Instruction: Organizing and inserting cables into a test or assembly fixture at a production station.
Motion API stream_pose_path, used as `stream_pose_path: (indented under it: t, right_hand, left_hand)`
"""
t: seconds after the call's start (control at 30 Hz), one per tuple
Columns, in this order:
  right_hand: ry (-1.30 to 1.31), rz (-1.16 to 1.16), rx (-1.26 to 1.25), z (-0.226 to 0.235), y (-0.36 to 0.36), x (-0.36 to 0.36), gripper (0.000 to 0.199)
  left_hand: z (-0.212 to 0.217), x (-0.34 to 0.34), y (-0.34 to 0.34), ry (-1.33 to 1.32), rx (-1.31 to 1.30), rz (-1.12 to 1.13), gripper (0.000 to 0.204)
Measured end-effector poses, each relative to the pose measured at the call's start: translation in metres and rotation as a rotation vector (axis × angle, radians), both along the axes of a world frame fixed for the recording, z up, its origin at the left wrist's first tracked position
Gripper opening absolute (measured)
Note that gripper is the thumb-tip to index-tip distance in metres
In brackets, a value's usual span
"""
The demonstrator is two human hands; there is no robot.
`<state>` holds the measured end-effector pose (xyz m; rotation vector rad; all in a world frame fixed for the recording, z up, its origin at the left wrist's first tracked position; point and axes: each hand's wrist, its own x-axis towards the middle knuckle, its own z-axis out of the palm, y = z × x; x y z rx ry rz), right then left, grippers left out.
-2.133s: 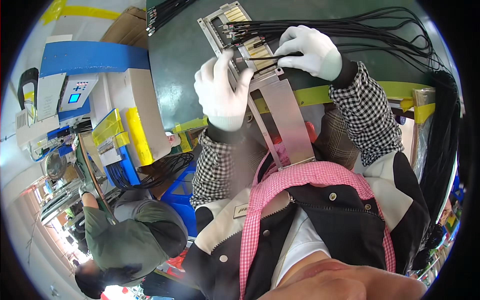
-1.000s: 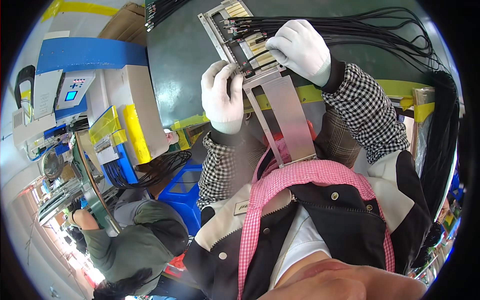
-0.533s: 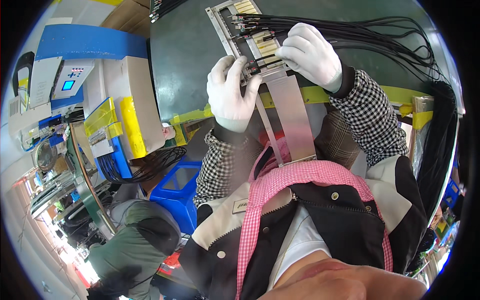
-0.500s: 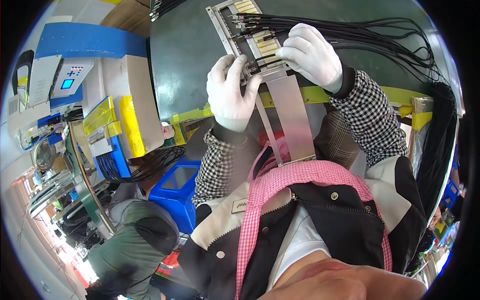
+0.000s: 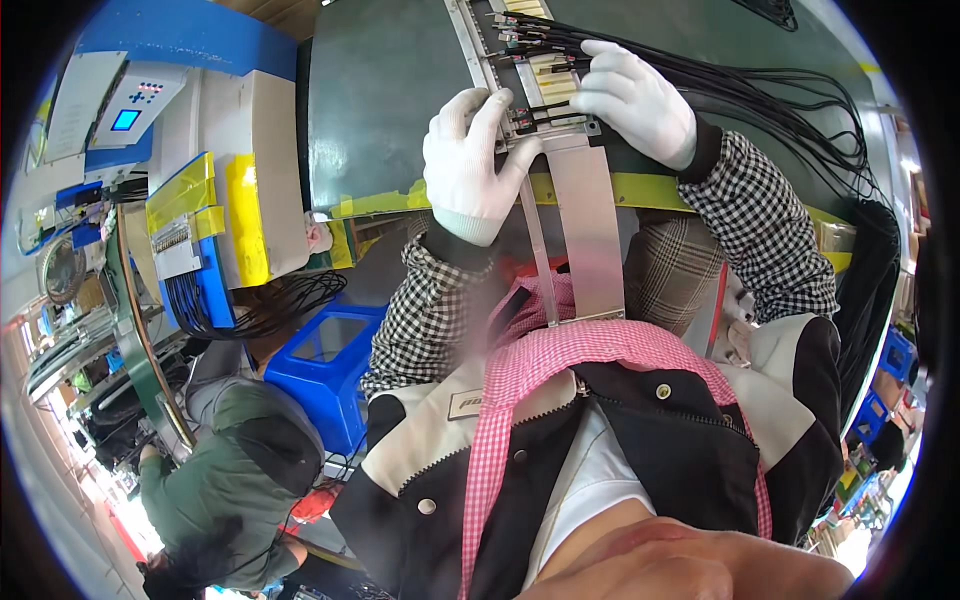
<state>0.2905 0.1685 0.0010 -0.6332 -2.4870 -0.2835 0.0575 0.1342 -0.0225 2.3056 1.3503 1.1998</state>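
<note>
The left hand (image 5: pixel 468 170) has thumb and forefinger parted beside two cable ends (image 5: pixel 523 122) in the fixture (image 5: pixel 473 45), upper centre of the frame. Whether the bent fingers of the right hand (image 5: pixel 645 105) grip a cable, I cannot tell. Both ends lie nearly level, between the hands, nearer the left. Above, the bundle (image 5: pixel 690 72) crowds the right fingers; below sits a plate (image 5: pixel 590 225).

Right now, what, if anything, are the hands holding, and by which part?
It cannot be told: the left hand is at the metal fixture, the right hand beside black cables.
</note>
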Motion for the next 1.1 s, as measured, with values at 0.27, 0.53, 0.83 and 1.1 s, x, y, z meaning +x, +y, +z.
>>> stream_pose_path:
  t: [0.27,0.53,0.83,1.1]
  right_hand:
    - [0.141,-0.166,-0.311,-0.002,-0.007,0.005,0.02]
    - [0.16,-0.37,-0.273,0.006,-0.008,0.002,0.022]
    - [0.164,-0.536,-0.332,0.005,0.013,0.001,0.021]
    - [0.294,-0.26,-0.334,0.015,0.015,-0.007,0.021]
  left_hand:
    - [0.016,0.002,0.007,0.297,0.0,-0.014,0.052]
    - [0.022,0.005,0.016,0.401,0.102,0.003,0.038]
    - [0.019,0.042,0.061,0.404,0.195,0.098,0.017]
    - [0.039,0.033,0.053,-0.122,-0.246,-0.076,0.012]
